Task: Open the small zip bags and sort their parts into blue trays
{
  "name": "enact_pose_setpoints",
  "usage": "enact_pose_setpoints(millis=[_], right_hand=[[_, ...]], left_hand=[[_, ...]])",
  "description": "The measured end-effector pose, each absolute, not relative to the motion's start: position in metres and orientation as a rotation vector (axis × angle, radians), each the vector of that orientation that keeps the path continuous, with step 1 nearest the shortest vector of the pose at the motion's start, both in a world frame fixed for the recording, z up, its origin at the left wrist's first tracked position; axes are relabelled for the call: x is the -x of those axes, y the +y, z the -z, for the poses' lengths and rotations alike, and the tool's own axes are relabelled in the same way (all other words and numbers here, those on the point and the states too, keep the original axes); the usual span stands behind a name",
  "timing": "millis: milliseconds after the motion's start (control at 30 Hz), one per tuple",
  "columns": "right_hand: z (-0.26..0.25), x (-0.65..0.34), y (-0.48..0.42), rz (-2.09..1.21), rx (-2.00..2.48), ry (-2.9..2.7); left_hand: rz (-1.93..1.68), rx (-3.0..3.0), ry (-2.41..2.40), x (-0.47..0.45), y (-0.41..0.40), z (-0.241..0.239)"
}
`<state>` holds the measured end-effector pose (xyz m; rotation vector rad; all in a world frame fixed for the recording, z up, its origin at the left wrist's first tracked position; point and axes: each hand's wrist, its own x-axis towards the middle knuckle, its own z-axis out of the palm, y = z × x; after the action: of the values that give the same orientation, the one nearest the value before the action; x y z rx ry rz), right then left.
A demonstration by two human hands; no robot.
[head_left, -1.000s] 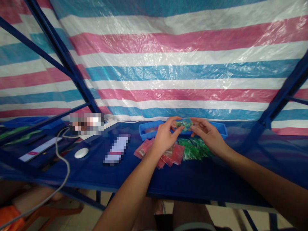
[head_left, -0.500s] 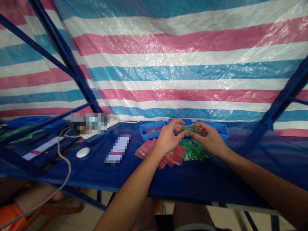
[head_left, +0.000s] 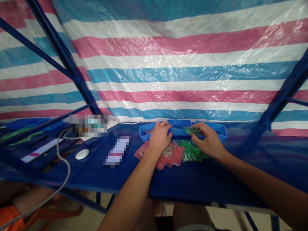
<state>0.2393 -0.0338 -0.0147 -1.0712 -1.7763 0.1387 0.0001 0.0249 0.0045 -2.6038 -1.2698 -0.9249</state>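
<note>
My right hand (head_left: 209, 138) pinches a small green plastic bag (head_left: 191, 130) between thumb and fingers, above a pile of similar green bags (head_left: 192, 150). Over the right end of the left blue bin (head_left: 145, 134) is my left hand (head_left: 160, 136). Its fingers reach forward and down, the thumb stands apart from them, and no object shows in it. The fingertips are partly hidden. Below the left wrist lie several flat red bags (head_left: 175, 154), some with something brownish inside.
A middle blue bin (head_left: 179, 123) and a right blue bin (head_left: 220, 132) stand along the back of the blue table (head_left: 134, 176). To the left are a white computer mouse (head_left: 82, 154), a blurred-out phone-like slab (head_left: 117, 151) and a pale cable (head_left: 68, 166). Behind hangs a striped tarp (head_left: 183, 70).
My left hand has let go of the green bag and moved left and down to the left bin. My right hand keeps the green bag, nearly in the same place.
</note>
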Motion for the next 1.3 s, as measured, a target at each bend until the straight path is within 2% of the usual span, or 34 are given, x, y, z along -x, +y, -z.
enact_pose_setpoints(millis=[133, 500, 833, 1100, 1300], right_hand=[[0.011, -0.241, -0.034, -0.074, 1.069, -1.799], [0.002, -0.258, -0.028, 0.123, 1.170, -1.632], [0.011, -0.266, -0.014, 0.284, 1.090, -1.924], [0.008, -0.260, 0.022, 0.340, 1.162, -2.115], [0.012, -0.261, 0.017, 0.366, 1.200, -2.241]], left_hand=[[0.747, 2.619, -1.342, 0.003, 0.030, -0.001], [0.730, 2.609, -1.414, 0.000, 0.023, -0.004], [0.778, 2.572, -1.439, -0.001, 0.022, -0.003], [0.810, 2.573, -1.398, -0.002, 0.022, -0.004], [0.852, 2.541, -1.419, 0.000, 0.020, -0.002]])
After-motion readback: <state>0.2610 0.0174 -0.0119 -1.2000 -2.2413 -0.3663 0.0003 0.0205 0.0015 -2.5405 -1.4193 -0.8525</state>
